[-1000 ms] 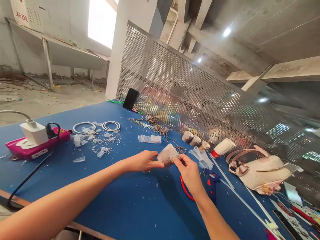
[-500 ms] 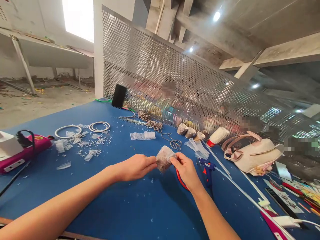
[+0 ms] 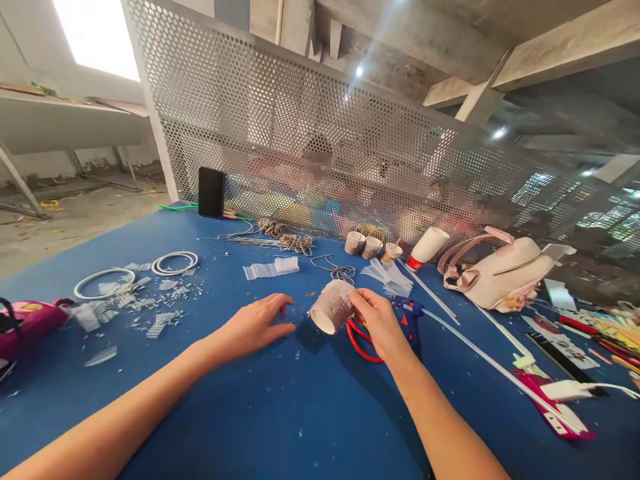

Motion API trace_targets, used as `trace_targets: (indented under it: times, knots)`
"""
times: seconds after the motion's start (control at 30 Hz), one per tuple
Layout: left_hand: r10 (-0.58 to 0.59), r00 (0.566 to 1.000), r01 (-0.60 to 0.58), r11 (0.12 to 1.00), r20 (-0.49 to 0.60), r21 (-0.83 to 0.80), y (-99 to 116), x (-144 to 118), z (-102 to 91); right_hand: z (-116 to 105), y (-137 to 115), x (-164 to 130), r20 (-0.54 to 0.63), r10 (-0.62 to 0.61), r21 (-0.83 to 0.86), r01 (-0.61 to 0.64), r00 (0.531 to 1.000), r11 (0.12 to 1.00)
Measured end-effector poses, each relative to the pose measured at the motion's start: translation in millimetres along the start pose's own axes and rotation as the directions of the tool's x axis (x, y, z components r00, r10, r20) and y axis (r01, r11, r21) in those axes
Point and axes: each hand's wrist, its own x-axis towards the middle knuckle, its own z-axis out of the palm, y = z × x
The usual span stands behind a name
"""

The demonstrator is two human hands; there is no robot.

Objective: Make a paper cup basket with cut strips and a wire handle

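Note:
My right hand point(image 3: 380, 322) holds a small ribbed roll point(image 3: 332, 307), curled into a short open tube, just above the blue table point(image 3: 300, 413). My left hand point(image 3: 255, 325) rests on the table to the left of the roll, a short gap away, fingers loosely spread with nothing in them. Red-handled scissors point(image 3: 357, 340) lie under my right hand. A blue glue gun point(image 3: 413, 320) lies just right of that hand.
Ribbed strips point(image 3: 271, 268), white rings point(image 3: 175, 263) and cut scraps point(image 3: 150, 313) lie to the left. Several small rolls point(image 3: 371, 247), a paper cup point(image 3: 427, 247), a pale bag point(image 3: 505, 273) and a phone point(image 3: 211, 192) stand along the perforated metal screen point(image 3: 300, 133). Long glue sticks point(image 3: 480, 353) cross the right side.
My left hand has let go of the ribbed piece and dropped to the table. The piece is now curled into a tube in my right hand. The view has swung right.

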Motion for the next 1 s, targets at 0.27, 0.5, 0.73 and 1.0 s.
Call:
trace_targets:
  times: [0.27,0.5,0.73,1.0]
  knots:
    - [0.356,0.914,-0.312,0.924,-0.194,0.223,29,-8,24.7,4,12,-1,-0.03,0.041,0.058,-0.039,0.999,0.998]
    - [0.419,0.899,-0.437,0.856,0.126,0.277,10,-14,17.2,-16,14,12,-0.154,-0.026,0.034,0.032,0.988,0.999]
    - [0.083,0.989,-0.057,0.978,-0.123,0.201,-1,-4,4.2,-10,15,8,-0.112,-0.085,-0.091,0.075,0.99,0.993]
    - [0.391,0.913,-0.269,0.789,-0.114,0.553,39,-4,9.7,5,15,-4,-0.024,-0.122,-0.21,0.114,0.992,0.971]
